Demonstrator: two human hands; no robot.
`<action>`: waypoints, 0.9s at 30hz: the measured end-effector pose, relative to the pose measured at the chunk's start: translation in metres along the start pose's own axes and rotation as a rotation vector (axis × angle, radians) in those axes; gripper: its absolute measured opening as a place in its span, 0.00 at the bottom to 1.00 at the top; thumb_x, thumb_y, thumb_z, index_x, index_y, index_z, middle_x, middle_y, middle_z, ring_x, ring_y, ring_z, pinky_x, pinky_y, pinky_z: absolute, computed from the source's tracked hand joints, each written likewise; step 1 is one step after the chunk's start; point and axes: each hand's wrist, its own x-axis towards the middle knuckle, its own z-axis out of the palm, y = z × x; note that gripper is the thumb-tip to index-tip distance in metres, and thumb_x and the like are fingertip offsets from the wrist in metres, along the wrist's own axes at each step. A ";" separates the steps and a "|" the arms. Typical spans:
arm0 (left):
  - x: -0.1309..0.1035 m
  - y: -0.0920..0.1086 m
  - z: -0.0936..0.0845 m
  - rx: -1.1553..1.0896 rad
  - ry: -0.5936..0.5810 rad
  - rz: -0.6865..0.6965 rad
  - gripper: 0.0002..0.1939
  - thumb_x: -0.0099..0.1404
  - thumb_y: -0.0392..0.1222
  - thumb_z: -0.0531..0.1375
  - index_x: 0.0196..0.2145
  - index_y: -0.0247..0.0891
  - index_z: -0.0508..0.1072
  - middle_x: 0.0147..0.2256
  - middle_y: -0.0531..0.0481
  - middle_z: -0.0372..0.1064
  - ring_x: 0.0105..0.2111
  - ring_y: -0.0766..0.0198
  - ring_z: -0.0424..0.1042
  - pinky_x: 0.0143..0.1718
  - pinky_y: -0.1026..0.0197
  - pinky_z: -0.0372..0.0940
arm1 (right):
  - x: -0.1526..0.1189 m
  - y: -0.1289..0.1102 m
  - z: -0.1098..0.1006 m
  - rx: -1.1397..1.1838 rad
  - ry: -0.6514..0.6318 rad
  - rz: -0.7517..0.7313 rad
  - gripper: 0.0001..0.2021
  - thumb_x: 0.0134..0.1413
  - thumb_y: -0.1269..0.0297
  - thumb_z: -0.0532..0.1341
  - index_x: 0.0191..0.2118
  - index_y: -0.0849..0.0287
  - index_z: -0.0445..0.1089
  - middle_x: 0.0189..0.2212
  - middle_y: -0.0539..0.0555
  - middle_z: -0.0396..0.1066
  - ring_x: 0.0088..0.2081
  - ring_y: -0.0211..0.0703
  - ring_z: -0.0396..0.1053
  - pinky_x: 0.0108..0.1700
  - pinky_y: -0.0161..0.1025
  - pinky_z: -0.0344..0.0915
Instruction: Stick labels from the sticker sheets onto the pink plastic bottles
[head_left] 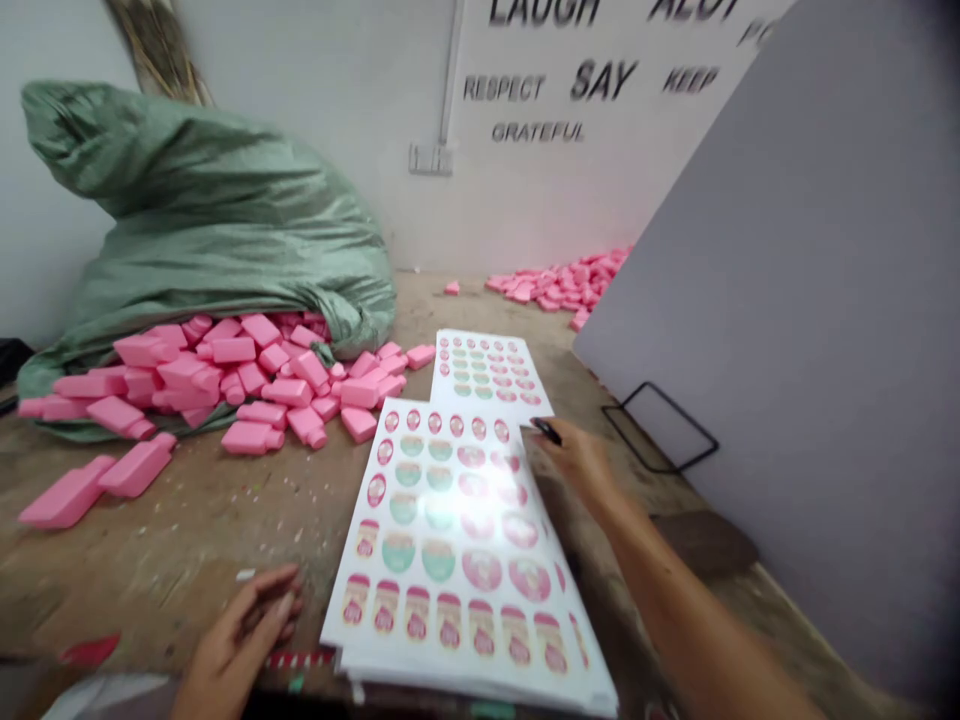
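Observation:
My left hand (244, 630) rests at the table's front edge, left of a stack of printed sticker sheets (469, 520). Its fingers are loosely bent and apart, with nothing visible in them. Rows of pink, green and beige labels cover the top sheet, and glare washes out its middle. Behind it lies a second pile of sticker sheets (491, 365), partly overlapped by the front stack. My right hand (577, 452) is closed around a small black tool (546, 430) at the right edge where the two piles meet. The tool's exact kind is unclear.
Pink bottles (255, 375) spill from a green sack (232, 220) on the left. Another heap of pink bottles (570, 283) lies at the back. A grey panel (795, 300) with a black wire frame (660, 428) before it borders the right side.

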 end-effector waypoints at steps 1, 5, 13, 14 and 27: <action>-0.002 0.006 -0.001 0.062 -0.047 0.040 0.34 0.56 0.68 0.62 0.49 0.38 0.73 0.49 0.40 0.76 0.50 0.49 0.75 0.54 0.53 0.70 | -0.018 -0.007 0.000 0.066 -0.024 0.000 0.16 0.65 0.57 0.57 0.51 0.60 0.73 0.45 0.59 0.77 0.46 0.51 0.73 0.47 0.47 0.70; -0.005 0.021 0.017 0.228 -0.072 0.349 0.25 0.68 0.56 0.57 0.57 0.39 0.70 0.62 0.41 0.65 0.62 0.53 0.64 0.65 0.51 0.57 | -0.094 -0.046 0.003 0.323 -0.206 0.012 0.23 0.59 0.46 0.59 0.49 0.59 0.74 0.40 0.56 0.78 0.38 0.48 0.75 0.37 0.41 0.70; -0.034 0.016 0.069 0.408 -0.183 0.494 0.27 0.72 0.51 0.53 0.65 0.43 0.61 0.72 0.39 0.42 0.71 0.51 0.47 0.67 0.46 0.53 | -0.163 -0.081 0.007 0.260 -0.231 -0.017 0.17 0.63 0.52 0.53 0.45 0.55 0.74 0.31 0.53 0.78 0.31 0.47 0.74 0.33 0.40 0.65; -0.039 0.014 0.071 0.433 -0.190 0.506 0.27 0.72 0.50 0.53 0.65 0.44 0.59 0.72 0.40 0.39 0.71 0.51 0.45 0.68 0.45 0.52 | -0.165 -0.080 0.009 0.208 -0.224 -0.056 0.16 0.63 0.54 0.53 0.45 0.54 0.75 0.32 0.54 0.79 0.32 0.47 0.74 0.34 0.40 0.65; -0.016 0.047 0.078 0.861 -0.449 0.954 0.28 0.65 0.47 0.63 0.61 0.40 0.66 0.66 0.38 0.57 0.70 0.40 0.46 0.66 0.32 0.49 | -0.173 -0.098 0.027 -0.141 0.019 -0.408 0.07 0.62 0.65 0.59 0.34 0.56 0.74 0.23 0.49 0.77 0.21 0.43 0.59 0.32 0.39 0.50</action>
